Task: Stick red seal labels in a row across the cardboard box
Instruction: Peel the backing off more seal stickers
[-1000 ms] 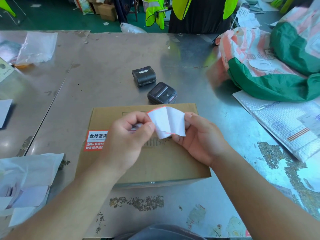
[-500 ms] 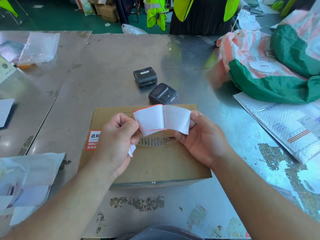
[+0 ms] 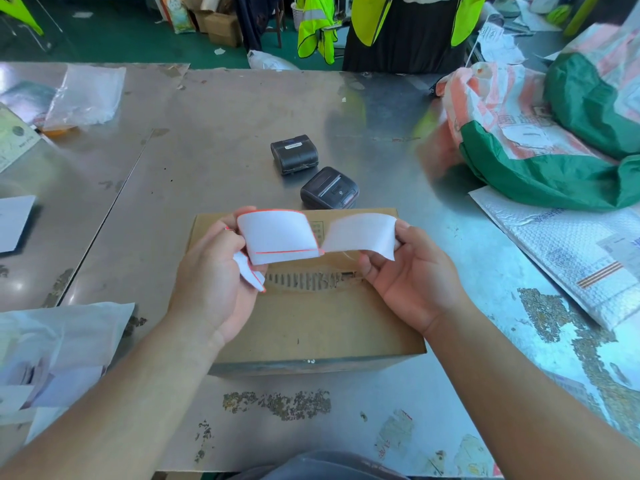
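At centre, the left hand (image 3: 211,289) pinches the left end of the label strip (image 3: 280,237) between thumb and fingers. A short loose end of the strip curls down below the thumb. We hold the strip in the air above the far half of the cardboard box (image 3: 311,327), not touching it. Its long axis runs left to right, parallel to the box's long edges. The white back faces us, and only thin red edges show on the left portion. The strip bends inward at its middle. The right hand (image 3: 415,292) pinches the right end between thumb and fingertips, palm turned up.

Containers, left to right:

- The clear bag (image 3: 86,95) lies flat on the metal table (image 3: 214,140), far left. Something orange shows at its near edge.
- The cardboard box lies closed in front of us, so we cannot tell its contents. A torn band across its top exposes the corrugation.
- The green and orange sack (image 3: 540,161) lies slumped at far right, contents hidden.
- The bubble mailer (image 3: 568,258) lies flat, partly under the sack.

Two black printers (image 3: 294,155) (image 3: 329,190) sit just beyond the box.
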`<action>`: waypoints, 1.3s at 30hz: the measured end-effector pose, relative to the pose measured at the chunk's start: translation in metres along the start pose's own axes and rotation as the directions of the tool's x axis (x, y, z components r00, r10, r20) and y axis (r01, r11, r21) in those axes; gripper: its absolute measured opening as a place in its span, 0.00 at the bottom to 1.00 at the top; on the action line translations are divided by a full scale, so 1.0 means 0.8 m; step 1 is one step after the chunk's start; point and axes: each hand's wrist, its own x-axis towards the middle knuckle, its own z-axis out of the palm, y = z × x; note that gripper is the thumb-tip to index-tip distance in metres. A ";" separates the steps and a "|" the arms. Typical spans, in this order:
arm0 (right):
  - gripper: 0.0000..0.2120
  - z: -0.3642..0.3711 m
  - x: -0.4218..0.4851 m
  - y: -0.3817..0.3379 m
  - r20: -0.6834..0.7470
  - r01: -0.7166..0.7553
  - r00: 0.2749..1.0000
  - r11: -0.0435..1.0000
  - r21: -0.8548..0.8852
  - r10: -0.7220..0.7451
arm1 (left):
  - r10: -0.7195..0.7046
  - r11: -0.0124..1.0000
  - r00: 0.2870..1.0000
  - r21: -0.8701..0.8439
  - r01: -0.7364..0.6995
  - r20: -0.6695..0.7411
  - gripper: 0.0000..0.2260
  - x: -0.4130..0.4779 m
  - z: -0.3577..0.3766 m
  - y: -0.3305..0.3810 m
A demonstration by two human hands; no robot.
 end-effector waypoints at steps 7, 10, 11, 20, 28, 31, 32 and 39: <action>0.21 0.005 0.000 0.000 0.022 -0.007 1.000 1.000 0.022 0.006 | -0.050 0.983 0.990 -0.168 0.072 0.132 0.19 -0.001 -0.011 0.006; 0.21 0.005 0.001 0.000 0.014 -0.007 1.000 1.000 0.027 0.007 | -0.053 0.964 0.977 -0.244 0.104 0.207 0.20 -0.007 -0.012 0.010; 0.21 0.005 0.001 0.000 0.012 -0.010 1.000 1.000 0.029 0.009 | -0.055 0.950 0.972 -0.288 0.121 0.230 0.22 -0.009 -0.012 0.011; 0.15 0.006 -0.005 -0.005 -0.011 -0.003 1.000 0.993 0.118 0.004 | 0.048 0.998 0.978 -0.060 -0.037 0.202 0.24 0.002 -0.021 0.000; 0.09 0.005 -0.005 -0.004 -0.033 0.012 0.999 0.988 0.153 -0.007 | 0.180 0.979 0.978 -0.115 -0.168 0.102 0.12 0.006 -0.034 0.008; 0.10 0.005 -0.005 -0.002 -0.030 0.009 1.000 0.993 0.117 -0.006 | 0.164 0.983 0.984 -0.091 -0.156 0.077 0.15 0.005 -0.038 0.009; 0.11 0.005 -0.005 -0.001 -0.032 0.006 0.999 0.995 0.101 -0.003 | 0.158 0.986 0.984 -0.074 -0.152 0.079 0.15 0.005 -0.039 0.010; 0.11 0.011 -0.003 0.001 -0.041 0.004 0.999 1.000 -0.007 -0.005 | 0.188 0.981 0.981 0.034 -0.189 0.050 0.21 0.004 -0.046 0.011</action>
